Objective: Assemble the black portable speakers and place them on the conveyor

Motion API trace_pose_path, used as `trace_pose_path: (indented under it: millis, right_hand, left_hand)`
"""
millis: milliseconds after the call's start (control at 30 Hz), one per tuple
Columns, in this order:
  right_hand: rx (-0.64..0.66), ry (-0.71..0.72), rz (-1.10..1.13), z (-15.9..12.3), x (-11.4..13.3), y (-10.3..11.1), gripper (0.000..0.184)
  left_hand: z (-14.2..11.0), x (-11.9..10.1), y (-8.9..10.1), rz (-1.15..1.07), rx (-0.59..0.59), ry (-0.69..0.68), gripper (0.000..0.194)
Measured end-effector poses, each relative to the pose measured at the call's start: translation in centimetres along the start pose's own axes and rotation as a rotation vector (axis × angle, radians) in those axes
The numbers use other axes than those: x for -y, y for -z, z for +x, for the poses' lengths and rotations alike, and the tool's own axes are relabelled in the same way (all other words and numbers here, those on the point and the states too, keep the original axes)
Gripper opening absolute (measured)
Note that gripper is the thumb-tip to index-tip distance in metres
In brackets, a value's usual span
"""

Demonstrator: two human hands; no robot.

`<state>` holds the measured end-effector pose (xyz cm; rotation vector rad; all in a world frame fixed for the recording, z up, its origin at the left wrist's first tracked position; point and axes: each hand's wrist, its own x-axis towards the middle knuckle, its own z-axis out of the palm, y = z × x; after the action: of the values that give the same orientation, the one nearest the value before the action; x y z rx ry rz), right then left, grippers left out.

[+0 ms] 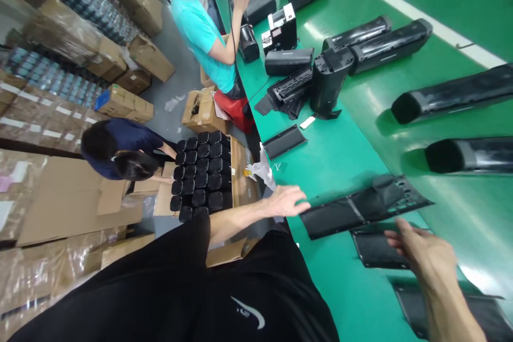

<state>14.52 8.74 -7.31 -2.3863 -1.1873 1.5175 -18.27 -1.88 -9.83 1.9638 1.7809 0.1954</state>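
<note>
Fingers of left hand [285, 201] and right hand [429, 252] look loosely parted, empty. Black panel [365, 207] lies lengthwise between them, near both.

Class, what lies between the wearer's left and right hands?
The head view shows a long black panel there, plus part of a second panel nearer the right hand.

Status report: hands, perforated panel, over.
Left hand open, by plain end of perforated panel. Right hand open, near its other end. Another black panel alongside.

A carton [209, 113] (open) stands by something red [235, 113].
</note>
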Motion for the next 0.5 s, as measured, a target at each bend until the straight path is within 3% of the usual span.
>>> trace_pose_path:
  millis: [100, 167, 200, 333, 500]
  right_hand:
    - [-0.023, -0.014, 0.076, -3.1, -2.0, -0.1, 0.039]
    - [-0.038, -0.026, 0.106, -4.8, -3.3, -0.8, 0.043]
    - [-0.04, -0.029, 0.118, -5.5, -3.8, -1.3, 0.046]
    - [-0.026, -0.013, 0.156, -7.1, -5.7, -2.9, 0.06]
    - [-0.043, 0.007, 0.189, -8.3, -8.2, -3.7, 0.068]
  left_hand:
    - [3.8, 4.1, 3.9, 0.066, -0.273, 0.281, 0.038]
    - [6.6, 7.1, 6.2, 0.122, -0.338, 0.471, 0.042]
    - [7.8, 8.4, 7.1, 0.146, -0.311, 0.574, 0.046]
    - [10.4, 11.3, 8.4, 0.139, -0.207, 0.576, 0.037]
    - [10.5, 9.8, 7.1, 0.086, -0.089, 0.431, 0.033]
